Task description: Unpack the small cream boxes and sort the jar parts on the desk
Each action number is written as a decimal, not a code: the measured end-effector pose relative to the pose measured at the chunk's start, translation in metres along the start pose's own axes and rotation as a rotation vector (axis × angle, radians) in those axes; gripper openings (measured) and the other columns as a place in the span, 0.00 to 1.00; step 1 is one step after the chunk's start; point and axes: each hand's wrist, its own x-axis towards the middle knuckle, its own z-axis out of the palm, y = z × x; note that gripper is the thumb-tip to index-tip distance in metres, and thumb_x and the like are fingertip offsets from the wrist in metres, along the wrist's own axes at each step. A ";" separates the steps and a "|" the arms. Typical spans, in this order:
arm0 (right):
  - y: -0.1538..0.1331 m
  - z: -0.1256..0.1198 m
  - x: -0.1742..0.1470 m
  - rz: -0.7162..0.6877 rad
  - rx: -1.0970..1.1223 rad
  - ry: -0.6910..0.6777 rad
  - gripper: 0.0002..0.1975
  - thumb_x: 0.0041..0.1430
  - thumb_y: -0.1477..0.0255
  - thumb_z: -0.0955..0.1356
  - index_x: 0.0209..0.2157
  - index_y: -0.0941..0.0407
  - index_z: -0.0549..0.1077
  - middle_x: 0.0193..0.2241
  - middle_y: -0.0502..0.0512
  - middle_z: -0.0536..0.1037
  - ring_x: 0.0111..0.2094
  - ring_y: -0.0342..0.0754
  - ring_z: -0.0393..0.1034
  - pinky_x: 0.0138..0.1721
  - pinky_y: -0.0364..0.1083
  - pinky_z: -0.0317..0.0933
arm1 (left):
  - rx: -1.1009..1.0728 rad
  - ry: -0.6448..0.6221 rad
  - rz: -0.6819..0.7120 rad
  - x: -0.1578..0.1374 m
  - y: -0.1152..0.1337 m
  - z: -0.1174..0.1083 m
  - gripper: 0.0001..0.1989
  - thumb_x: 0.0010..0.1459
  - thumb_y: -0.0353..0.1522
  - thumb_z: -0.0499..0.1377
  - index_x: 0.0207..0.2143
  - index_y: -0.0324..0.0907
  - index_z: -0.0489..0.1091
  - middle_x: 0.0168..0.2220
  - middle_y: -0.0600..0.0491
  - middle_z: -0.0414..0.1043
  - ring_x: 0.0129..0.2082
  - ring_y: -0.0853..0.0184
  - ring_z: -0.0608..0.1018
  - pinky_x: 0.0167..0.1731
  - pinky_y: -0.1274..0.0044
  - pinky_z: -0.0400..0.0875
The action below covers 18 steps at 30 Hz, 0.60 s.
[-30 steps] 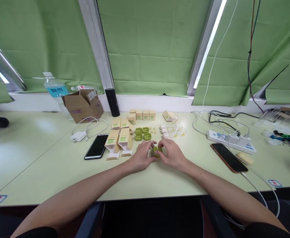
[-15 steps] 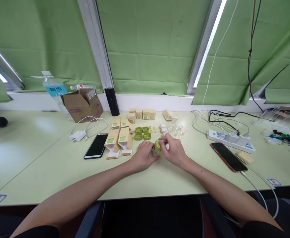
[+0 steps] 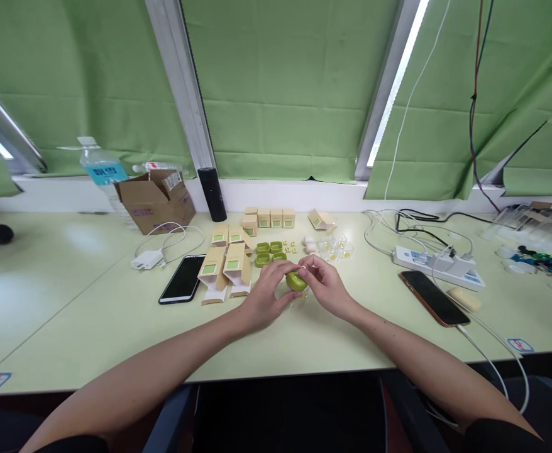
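Observation:
Between my two hands is a glossy green rounded cap (image 3: 295, 282). My left hand (image 3: 264, 299) grips it from the left, thumb below and fingers over the top. The fingertips of my right hand (image 3: 327, 288) are pinched at its upper right side, and what lies between them is hidden. Just under the cap a clear plastic piece (image 3: 303, 295) with a bit of yellow shows, mostly covered by the hands. Beyond the hands sit several square green trays (image 3: 263, 248), small yellowish pieces (image 3: 290, 248), whitish pieces (image 3: 310, 245) and clear cups (image 3: 339, 246).
Opened cartons (image 3: 237, 267) stand left of my hands, beside a phone (image 3: 183, 279). Small closed boxes (image 3: 276, 219) line the back. A cardboard box (image 3: 158, 204) and black bottle (image 3: 212, 195) stand back left. A power strip (image 3: 439, 268) and cabled phone (image 3: 434, 299) lie right.
The green cap has turned from edge-on to showing its broad rounded face and shifted slightly left. My left fingers have moved from the clear piece onto the cap.

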 end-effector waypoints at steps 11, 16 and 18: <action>-0.002 -0.014 -0.009 -0.385 -0.952 -0.322 0.06 0.58 0.68 0.74 0.35 0.55 0.78 0.36 0.58 0.80 0.37 0.53 0.71 0.38 0.52 0.62 | -0.461 0.330 -0.277 0.016 -0.023 -0.011 0.27 0.62 0.48 0.64 0.56 0.43 0.68 0.50 0.44 0.76 0.49 0.59 0.79 0.47 0.68 0.77; -0.020 -0.024 -0.009 -0.302 -1.056 -0.432 0.10 0.57 0.70 0.74 0.23 0.54 0.74 0.26 0.52 0.77 0.26 0.47 0.68 0.30 0.48 0.51 | -0.489 0.322 -0.291 0.013 -0.024 -0.007 0.29 0.61 0.49 0.64 0.57 0.43 0.68 0.54 0.43 0.75 0.52 0.58 0.78 0.50 0.67 0.76; -0.029 -0.037 -0.008 -0.218 -1.075 -0.465 0.13 0.55 0.69 0.75 0.20 0.54 0.72 0.23 0.51 0.76 0.24 0.46 0.66 0.27 0.47 0.46 | -0.488 0.311 -0.300 0.011 -0.024 -0.006 0.29 0.61 0.49 0.65 0.58 0.42 0.68 0.56 0.42 0.74 0.54 0.57 0.78 0.54 0.65 0.75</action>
